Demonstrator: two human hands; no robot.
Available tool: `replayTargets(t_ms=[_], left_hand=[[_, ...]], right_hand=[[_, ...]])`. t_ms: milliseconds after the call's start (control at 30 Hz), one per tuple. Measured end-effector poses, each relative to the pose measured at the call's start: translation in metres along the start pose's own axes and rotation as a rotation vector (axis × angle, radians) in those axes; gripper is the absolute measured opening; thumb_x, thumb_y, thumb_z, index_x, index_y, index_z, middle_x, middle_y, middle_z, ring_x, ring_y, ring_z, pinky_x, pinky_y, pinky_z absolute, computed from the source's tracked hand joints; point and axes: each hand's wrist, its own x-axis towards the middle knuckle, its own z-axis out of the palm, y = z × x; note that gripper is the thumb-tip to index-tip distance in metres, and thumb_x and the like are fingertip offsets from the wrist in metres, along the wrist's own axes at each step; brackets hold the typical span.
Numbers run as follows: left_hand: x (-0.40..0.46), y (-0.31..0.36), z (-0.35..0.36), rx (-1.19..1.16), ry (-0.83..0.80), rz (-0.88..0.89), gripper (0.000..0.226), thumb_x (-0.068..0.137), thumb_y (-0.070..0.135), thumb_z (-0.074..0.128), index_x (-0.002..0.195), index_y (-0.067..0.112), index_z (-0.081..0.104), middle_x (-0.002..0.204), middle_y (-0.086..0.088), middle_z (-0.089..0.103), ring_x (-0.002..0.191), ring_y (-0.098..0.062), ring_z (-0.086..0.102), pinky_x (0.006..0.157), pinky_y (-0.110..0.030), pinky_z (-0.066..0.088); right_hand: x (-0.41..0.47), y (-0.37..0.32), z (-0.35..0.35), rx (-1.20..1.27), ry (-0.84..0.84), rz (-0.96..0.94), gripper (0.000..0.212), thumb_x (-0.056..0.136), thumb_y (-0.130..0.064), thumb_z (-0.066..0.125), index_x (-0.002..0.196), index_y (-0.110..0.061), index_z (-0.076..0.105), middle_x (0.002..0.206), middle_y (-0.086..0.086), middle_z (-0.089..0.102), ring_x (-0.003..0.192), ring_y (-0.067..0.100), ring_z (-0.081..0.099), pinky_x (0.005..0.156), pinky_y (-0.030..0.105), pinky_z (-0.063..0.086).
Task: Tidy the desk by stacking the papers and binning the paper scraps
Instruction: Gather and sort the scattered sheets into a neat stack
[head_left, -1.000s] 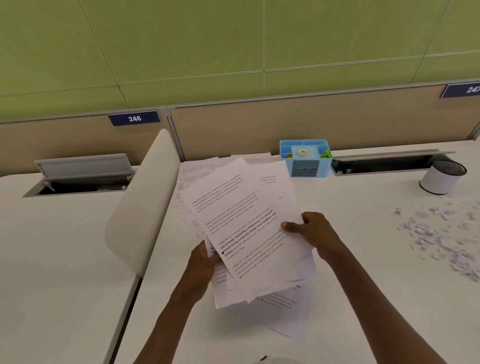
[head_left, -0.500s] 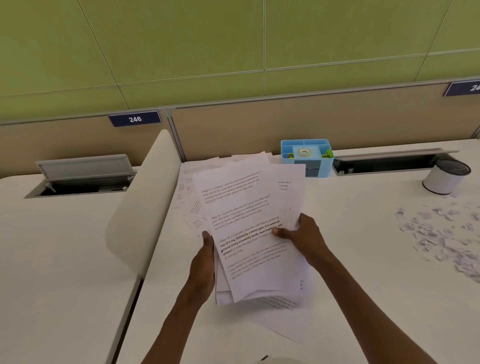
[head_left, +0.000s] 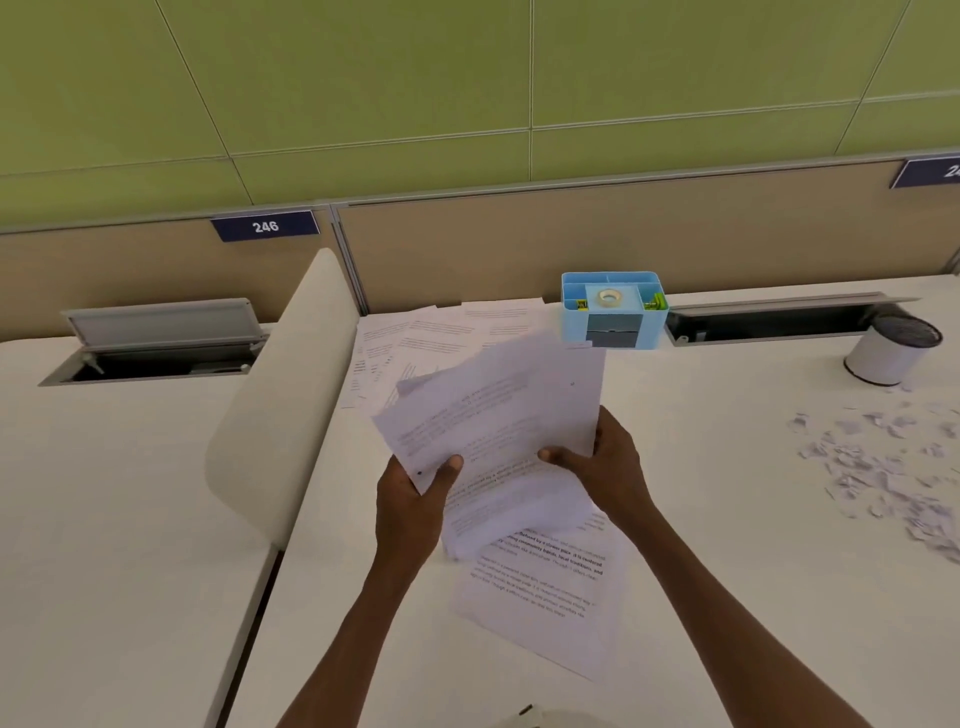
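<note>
A loose bundle of printed papers is held above the white desk, blurred by motion. My left hand grips its lower left corner, thumb on top. My right hand grips its right edge. One printed sheet lies flat on the desk under the bundle. More sheets lie spread at the back near the partition. Small paper scraps are scattered at the right. A white round bin with a dark mesh inside stands beyond them.
A blue desk organiser with a tape roll stands at the back centre. An open cable tray runs along the back right. A curved white divider separates this desk from the left one, which has its own cable hatch.
Both hands lifted and turned the bundle of papers, which now lies more crosswise and is blurred. One sheet now lies uncovered on the desk below it. The camera view dipped slightly.
</note>
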Motion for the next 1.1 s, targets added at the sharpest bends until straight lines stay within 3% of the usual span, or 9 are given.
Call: replayTargets(t_ms=[233, 367, 533, 700, 800, 867, 933, 1100], left_hand=[[0.003, 0.000, 0.006, 0.050, -0.005, -0.025, 0.048, 0.076, 0.045, 0.070, 0.117, 0.023, 0.057, 0.102, 0.004, 0.069, 0.088, -0.018, 0.071, 0.066, -0.029, 0.062], [0.001, 0.002, 0.013, 0.050, -0.024, -0.012, 0.054, 0.080, 0.047, 0.062, 0.125, 0.019, 0.053, 0.107, -0.001, 0.067, 0.093, -0.020, 0.070, 0.070, -0.033, 0.063], [0.006, 0.018, 0.006, 0.025, 0.032, 0.072, 0.050, 0.085, 0.045, 0.062, 0.128, 0.022, 0.053, 0.109, 0.008, 0.066, 0.097, -0.006, 0.066, 0.069, -0.021, 0.059], [0.000, -0.003, 0.000, 0.048, -0.007, -0.026, 0.055, 0.083, 0.036, 0.074, 0.130, 0.018, 0.052, 0.114, 0.000, 0.065, 0.105, -0.018, 0.065, 0.080, -0.035, 0.061], [-0.009, -0.021, 0.004, 0.063, -0.024, -0.067, 0.050, 0.087, 0.021, 0.072, 0.132, 0.015, 0.050, 0.114, -0.002, 0.063, 0.107, -0.023, 0.063, 0.074, -0.023, 0.060], [-0.011, -0.022, 0.003, 0.069, -0.007, -0.065, 0.050, 0.088, 0.024, 0.072, 0.133, 0.016, 0.049, 0.114, -0.001, 0.062, 0.105, -0.020, 0.063, 0.071, -0.021, 0.059], [-0.011, -0.020, 0.000, 0.050, 0.011, -0.049, 0.055, 0.085, 0.034, 0.071, 0.134, 0.018, 0.049, 0.114, 0.001, 0.063, 0.103, -0.016, 0.064, 0.072, -0.021, 0.060], [-0.026, -0.031, 0.002, 0.051, 0.011, -0.096, 0.052, 0.089, 0.020, 0.071, 0.136, 0.013, 0.049, 0.120, -0.006, 0.063, 0.112, -0.022, 0.061, 0.090, -0.042, 0.058]], right_hand=[[-0.006, 0.004, 0.007, 0.107, -0.021, 0.031, 0.044, 0.080, -0.026, 0.076, 0.117, -0.023, 0.051, 0.111, -0.011, 0.065, 0.096, 0.009, 0.065, 0.075, 0.021, 0.059], [-0.010, 0.000, 0.016, 0.063, 0.013, -0.006, 0.039, 0.088, -0.018, 0.068, 0.121, -0.023, 0.047, 0.114, -0.007, 0.060, 0.098, 0.011, 0.061, 0.071, 0.014, 0.054], [-0.003, -0.019, 0.013, 0.064, 0.038, -0.062, 0.037, 0.087, -0.018, 0.068, 0.115, -0.026, 0.046, 0.105, -0.014, 0.058, 0.093, 0.001, 0.058, 0.064, 0.004, 0.049], [-0.014, -0.006, 0.017, 0.094, -0.084, -0.007, 0.051, 0.083, -0.015, 0.073, 0.127, -0.016, 0.049, 0.119, -0.003, 0.062, 0.105, 0.013, 0.061, 0.077, 0.015, 0.053], [-0.026, 0.007, 0.023, 0.073, -0.095, 0.002, 0.048, 0.085, -0.008, 0.069, 0.129, -0.012, 0.050, 0.121, 0.002, 0.062, 0.109, 0.019, 0.060, 0.082, 0.019, 0.053], [-0.025, 0.005, 0.024, 0.077, -0.089, 0.015, 0.045, 0.087, -0.007, 0.067, 0.128, -0.012, 0.051, 0.120, 0.003, 0.063, 0.108, 0.020, 0.061, 0.086, 0.027, 0.055], [-0.023, 0.001, 0.023, 0.079, -0.090, 0.015, 0.043, 0.087, -0.009, 0.067, 0.128, -0.015, 0.053, 0.118, 0.000, 0.065, 0.105, 0.017, 0.062, 0.084, 0.026, 0.055], [-0.036, 0.012, 0.027, 0.109, -0.096, 0.049, 0.041, 0.085, -0.004, 0.068, 0.123, -0.012, 0.056, 0.114, 0.000, 0.066, 0.103, 0.016, 0.063, 0.075, 0.015, 0.053]])
